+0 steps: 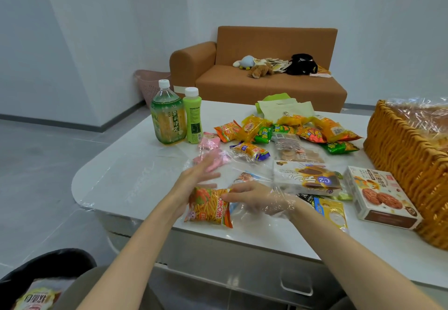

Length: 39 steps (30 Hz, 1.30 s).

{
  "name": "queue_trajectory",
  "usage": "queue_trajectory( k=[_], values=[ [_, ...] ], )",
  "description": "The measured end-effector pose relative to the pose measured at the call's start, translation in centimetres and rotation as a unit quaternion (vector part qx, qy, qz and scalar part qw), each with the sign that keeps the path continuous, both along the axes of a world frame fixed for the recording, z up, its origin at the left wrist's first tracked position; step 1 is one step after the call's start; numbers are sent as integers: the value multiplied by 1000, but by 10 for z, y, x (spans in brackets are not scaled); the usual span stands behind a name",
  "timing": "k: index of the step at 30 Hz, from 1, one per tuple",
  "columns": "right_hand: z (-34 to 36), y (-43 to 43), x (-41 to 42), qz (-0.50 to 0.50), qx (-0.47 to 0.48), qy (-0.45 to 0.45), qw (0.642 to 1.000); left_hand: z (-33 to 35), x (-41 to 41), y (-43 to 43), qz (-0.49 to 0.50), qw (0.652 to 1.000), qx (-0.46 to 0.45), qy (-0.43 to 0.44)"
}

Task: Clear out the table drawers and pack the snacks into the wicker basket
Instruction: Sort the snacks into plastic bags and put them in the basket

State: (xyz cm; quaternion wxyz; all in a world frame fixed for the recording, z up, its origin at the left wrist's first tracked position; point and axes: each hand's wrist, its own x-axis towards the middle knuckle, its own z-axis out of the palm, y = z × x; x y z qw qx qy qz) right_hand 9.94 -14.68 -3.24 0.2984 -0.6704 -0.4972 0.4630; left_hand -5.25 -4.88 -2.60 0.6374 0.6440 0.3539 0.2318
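- Snack packet [208, 206], orange with a stick-snack print, sits at the counter's [116, 179] near edge between both hands. Whether its bottom rests on the counter cannot be told.
- The right-hand grip [254, 197], in a clear plastic glove, pinches the packet's top edge with its fingertips.
- The left-hand grip [194, 180] is wide, with straight fingers beside the packet's left side. The packet hides part of its palm.
- One wicker basket [400, 152] stands at the counter's right edge, cut off by the frame. Clear film [424, 111] lines it, and its inside is not visible.
- Two bottles stand upright just beside each other near the far left corner: a tea bottle [167, 118] and a green bottle [192, 118].
- Two boxes lie flat between the hands and the basket: a cake box [306, 176] and a cookie box [380, 196].
- Small packets [315, 129] are heaped toward the far edge, too overlapped to count exactly.
- One yellow pouch [327, 209] is partly covered by the right wrist.
- One drawer handle [297, 283] shows blurred under the near edge.
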Motion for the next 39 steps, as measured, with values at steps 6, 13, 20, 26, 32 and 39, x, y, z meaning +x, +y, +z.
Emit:
queue_trajectory(
  k=[6, 13, 20, 26, 32, 39],
  values=[
    [-1, -4, 2, 10, -4, 46, 999, 0, 13, -7, 112, 992, 25, -58],
    [23, -6, 26, -69, 95, -45, 992, 0, 8, 19, 207, 967, 149, -1],
    [9, 39, 80, -370, 193, -223, 881, -3, -1, 60, 227, 969, 99, 7],
    [-13, 83, 77, -263, 142, -279, 913, 0, -4, 81, 211, 976, 42, 15],
    [-27, 100, 86, -218, 6, -318, 923, 2, -13, 94, 211, 976, 46, 10],
    [-20, 87, 86, -323, 130, -301, 888, 3, -18, 90, 210, 976, 51, -4]
  ],
)
